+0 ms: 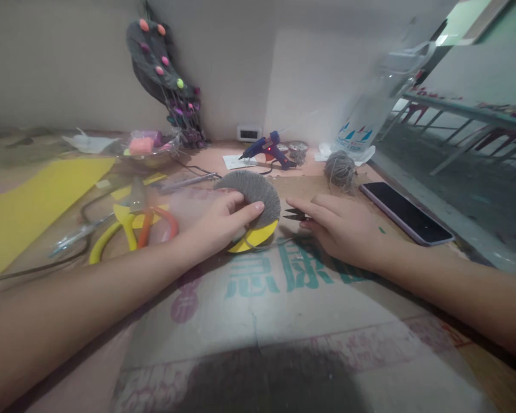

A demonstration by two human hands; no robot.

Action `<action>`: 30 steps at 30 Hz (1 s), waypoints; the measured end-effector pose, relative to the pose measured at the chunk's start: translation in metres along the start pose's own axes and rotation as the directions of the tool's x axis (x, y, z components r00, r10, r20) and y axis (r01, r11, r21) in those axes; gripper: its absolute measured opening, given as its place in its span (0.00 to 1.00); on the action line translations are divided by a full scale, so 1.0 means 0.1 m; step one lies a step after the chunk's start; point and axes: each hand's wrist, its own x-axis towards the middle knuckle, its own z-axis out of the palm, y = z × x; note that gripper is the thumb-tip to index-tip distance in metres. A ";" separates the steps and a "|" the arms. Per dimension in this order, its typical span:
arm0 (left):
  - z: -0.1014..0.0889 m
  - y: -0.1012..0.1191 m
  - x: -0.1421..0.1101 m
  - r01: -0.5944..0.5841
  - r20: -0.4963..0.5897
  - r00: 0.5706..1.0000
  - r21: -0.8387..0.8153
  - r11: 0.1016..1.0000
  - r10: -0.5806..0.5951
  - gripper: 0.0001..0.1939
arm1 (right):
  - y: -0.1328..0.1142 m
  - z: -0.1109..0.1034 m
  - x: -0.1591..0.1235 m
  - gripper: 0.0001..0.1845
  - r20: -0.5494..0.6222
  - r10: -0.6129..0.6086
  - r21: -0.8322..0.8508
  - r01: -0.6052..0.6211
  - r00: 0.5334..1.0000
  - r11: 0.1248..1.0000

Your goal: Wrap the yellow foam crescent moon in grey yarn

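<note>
My left hand (227, 217) grips a yellow card crescent (260, 234) by its left side, the thumb lying on top. Grey yarn (258, 189) is wrapped tightly round most of the crescent, while the lower right part is bare yellow. A loose strand of yarn hangs by the bare part. To the right, my right hand (333, 221) is closed around thread snips (296, 214); their two dark blades point left, slightly apart, a short way from the crescent. The handles are hidden in my palm. Behind my right hand sits a grey yarn ball (340, 170).
Left lie orange-and-yellow-handled pliers (133, 223) and yellow sheet (38, 206). A blue glue gun (269, 150) with a red light stands behind. A phone (406, 212) and clear jug (361, 120) are right. A decorated grey crescent (155, 63) leans on the wall.
</note>
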 end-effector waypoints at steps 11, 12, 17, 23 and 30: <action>0.00 0.02 -0.01 0.012 0.013 1.000 0.002 1.000 -0.012 0.17 | 0.03 0.04 -0.06 0.20 0.030 -0.029 -0.043 0.031 0.999 0.999; 0.00 0.02 -0.01 0.019 0.017 1.000 -0.011 1.000 -0.018 0.17 | 0.03 0.04 -0.06 0.20 0.030 -0.031 -0.045 0.032 0.999 0.998; 0.01 -0.01 0.01 -0.025 0.041 0.999 -0.059 0.998 0.027 0.16 | 0.03 0.05 -0.06 0.21 0.038 -0.039 -0.044 0.041 0.999 0.998; 0.01 -0.03 0.01 -0.023 0.030 0.999 -0.030 0.999 0.024 0.18 | 0.03 0.05 -0.06 0.21 0.038 -0.032 -0.043 0.034 0.999 0.998; 0.00 0.02 0.00 0.011 -0.005 1.000 0.009 1.000 -0.011 0.19 | 0.02 0.04 -0.06 0.20 0.022 -0.038 -0.066 0.039 0.999 0.997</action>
